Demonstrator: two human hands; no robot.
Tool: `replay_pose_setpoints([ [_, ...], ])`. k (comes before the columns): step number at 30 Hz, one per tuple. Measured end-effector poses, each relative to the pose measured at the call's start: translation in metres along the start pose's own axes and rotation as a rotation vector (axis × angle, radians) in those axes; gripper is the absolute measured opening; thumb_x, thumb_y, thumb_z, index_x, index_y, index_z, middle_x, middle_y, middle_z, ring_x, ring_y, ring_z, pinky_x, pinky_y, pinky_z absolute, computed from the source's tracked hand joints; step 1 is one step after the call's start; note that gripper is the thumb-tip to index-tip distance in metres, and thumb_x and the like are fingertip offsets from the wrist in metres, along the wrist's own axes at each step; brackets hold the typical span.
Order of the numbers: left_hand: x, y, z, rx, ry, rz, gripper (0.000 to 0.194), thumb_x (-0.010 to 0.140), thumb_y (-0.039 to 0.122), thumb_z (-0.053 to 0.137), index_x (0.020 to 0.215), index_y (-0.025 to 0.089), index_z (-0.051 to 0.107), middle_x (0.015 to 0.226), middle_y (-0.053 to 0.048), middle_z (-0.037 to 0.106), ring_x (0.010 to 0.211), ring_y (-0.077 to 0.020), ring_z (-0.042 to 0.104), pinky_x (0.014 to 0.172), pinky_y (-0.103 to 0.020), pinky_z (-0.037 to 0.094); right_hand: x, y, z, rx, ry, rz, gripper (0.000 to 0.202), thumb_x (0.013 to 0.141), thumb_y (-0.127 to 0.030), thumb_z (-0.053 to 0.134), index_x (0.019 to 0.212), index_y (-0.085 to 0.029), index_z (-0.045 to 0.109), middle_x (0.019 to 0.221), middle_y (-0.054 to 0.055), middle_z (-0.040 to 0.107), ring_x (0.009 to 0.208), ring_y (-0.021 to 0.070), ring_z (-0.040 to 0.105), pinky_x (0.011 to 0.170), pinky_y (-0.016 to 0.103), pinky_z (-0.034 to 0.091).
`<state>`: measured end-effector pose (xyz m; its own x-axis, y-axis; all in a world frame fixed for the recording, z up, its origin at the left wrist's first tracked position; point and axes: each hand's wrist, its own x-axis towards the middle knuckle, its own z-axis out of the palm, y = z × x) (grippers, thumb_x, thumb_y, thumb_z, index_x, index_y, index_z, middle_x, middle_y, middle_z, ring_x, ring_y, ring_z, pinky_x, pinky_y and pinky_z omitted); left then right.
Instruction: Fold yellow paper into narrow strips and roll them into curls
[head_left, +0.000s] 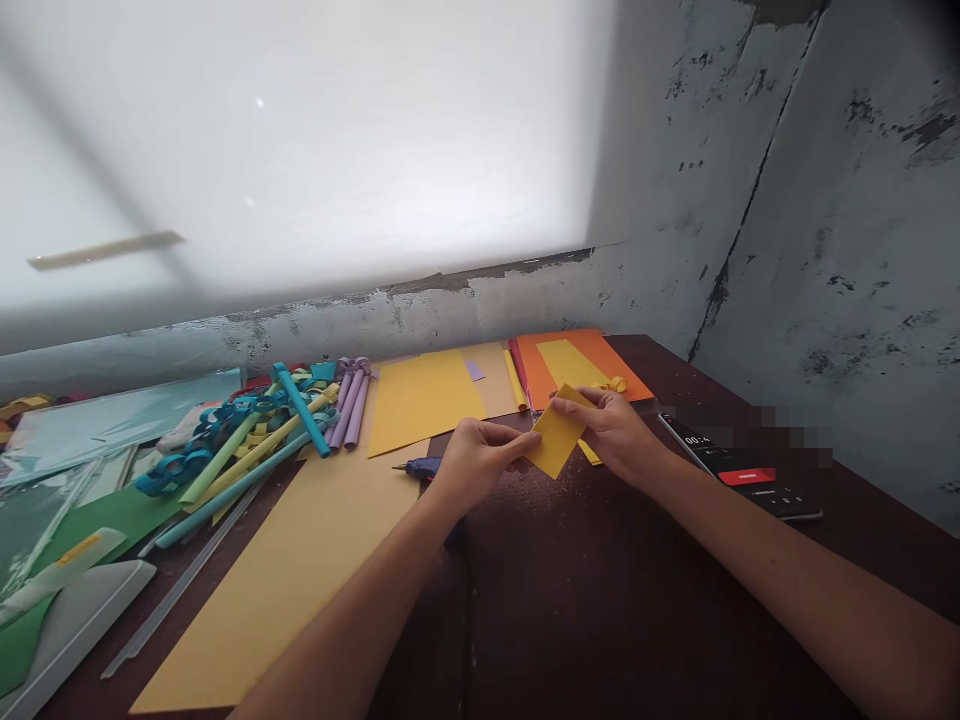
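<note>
A small yellow paper piece (556, 440) is held up over the dark table between both hands. My left hand (480, 455) pinches its left edge between thumb and fingers. At its upper right, my right hand (604, 425) grips the same piece, thumb in front. Partly hidden behind my left hand lies a dark blue glue gun (420, 467), its nozzle pointing left. A yellow strip (590, 453) shows on the table below my right hand, and small yellow paper curls (617, 384) lie just beyond it.
Large yellow sheets (427, 400) and an orange sheet (634, 375) lie at the back. On the left are purple paper rolls (352, 412), blue paper curls (176, 467), green and yellow rolls, and clear glue sticks (187, 580). A phone (739, 470) rests at right near the wall.
</note>
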<state>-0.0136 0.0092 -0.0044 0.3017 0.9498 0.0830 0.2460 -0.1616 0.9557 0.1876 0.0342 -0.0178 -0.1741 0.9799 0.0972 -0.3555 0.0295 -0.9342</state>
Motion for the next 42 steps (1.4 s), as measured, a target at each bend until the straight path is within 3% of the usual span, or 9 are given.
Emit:
replay_pose_setpoints([
  [4,-0.001,0.003,-0.001,-0.010,0.015,0.003,0.034,0.081,0.049,0.076,0.078,0.015,0.082,0.066,-0.005,0.072,0.061,-0.0130,0.056,0.060,-0.024,0.044,-0.003,0.003,0.007,0.062,-0.078,0.068,0.039,0.063,-0.042,0.094,0.087,-0.017,0.075,0.091,0.005,0.072,0.084,0.0200,0.066,0.079,0.034,0.055],
  [7,-0.002,0.005,-0.004,0.008,-0.055,0.003,0.032,0.083,0.047,0.075,0.080,0.016,0.083,0.070,-0.006,0.074,0.065,-0.0140,0.060,0.063,-0.024,0.046,-0.003,0.004,0.009,0.030,-0.027,0.026,0.040,0.060,-0.042,0.096,0.084,-0.017,0.074,0.088,0.006,0.073,0.082,0.0208,0.066,0.080,0.035,0.056],
  [10,-0.003,0.007,-0.006,0.026,-0.020,0.010,0.031,0.082,0.045,0.076,0.079,0.016,0.083,0.070,-0.007,0.074,0.064,-0.0142,0.060,0.060,-0.024,0.045,-0.003,0.005,0.010,0.043,0.010,-0.028,0.041,0.061,-0.043,0.095,0.085,-0.018,0.074,0.090,0.006,0.074,0.084,0.0222,0.067,0.081,0.036,0.056],
  [13,-0.004,0.007,-0.005,0.033,0.033,0.024,0.030,0.083,0.045,0.076,0.080,0.016,0.083,0.070,-0.006,0.074,0.065,-0.0151,0.061,0.060,-0.024,0.045,-0.004,0.005,0.012,0.041,-0.039,-0.036,0.038,0.064,-0.043,0.093,0.088,-0.019,0.074,0.092,0.006,0.074,0.086,0.0223,0.067,0.081,0.036,0.054],
  [22,-0.001,0.000,-0.002,0.033,0.024,0.051,0.034,0.083,0.048,0.075,0.091,0.017,0.084,0.082,-0.007,0.078,0.073,-0.0185,0.065,0.065,-0.027,0.044,-0.005,0.008,0.011,-0.088,-0.115,-0.039,0.032,0.065,-0.041,0.092,0.082,-0.018,0.078,0.088,0.006,0.076,0.085,0.0234,0.069,0.081,0.036,0.053],
  [27,-0.002,0.000,0.001,0.061,0.012,0.021,0.030,0.081,0.044,0.076,0.086,0.017,0.085,0.078,-0.007,0.078,0.070,-0.0191,0.066,0.064,-0.027,0.045,-0.005,0.009,0.010,-0.044,-0.005,-0.057,0.033,0.065,-0.044,0.092,0.080,-0.018,0.078,0.081,0.004,0.074,0.074,0.0188,0.065,0.070,0.033,0.052],
  [37,-0.004,0.003,0.000,0.104,0.001,0.001,0.026,0.081,0.040,0.075,0.085,0.017,0.085,0.077,-0.006,0.077,0.068,-0.0169,0.062,0.061,-0.026,0.042,-0.001,0.005,0.003,-0.162,0.023,-0.094,0.040,0.069,-0.055,0.087,0.073,-0.017,0.076,0.073,0.003,0.067,0.069,0.0160,0.058,0.062,0.029,0.044],
  [42,-0.004,0.005,0.000,0.119,0.014,0.018,0.031,0.081,0.045,0.074,0.086,0.016,0.085,0.070,-0.004,0.074,0.062,-0.0145,0.057,0.055,-0.025,0.037,-0.007,0.002,0.007,-0.228,-0.117,-0.024,0.038,0.070,-0.054,0.086,0.071,-0.017,0.078,0.068,0.002,0.067,0.065,0.0153,0.057,0.062,0.030,0.043],
])
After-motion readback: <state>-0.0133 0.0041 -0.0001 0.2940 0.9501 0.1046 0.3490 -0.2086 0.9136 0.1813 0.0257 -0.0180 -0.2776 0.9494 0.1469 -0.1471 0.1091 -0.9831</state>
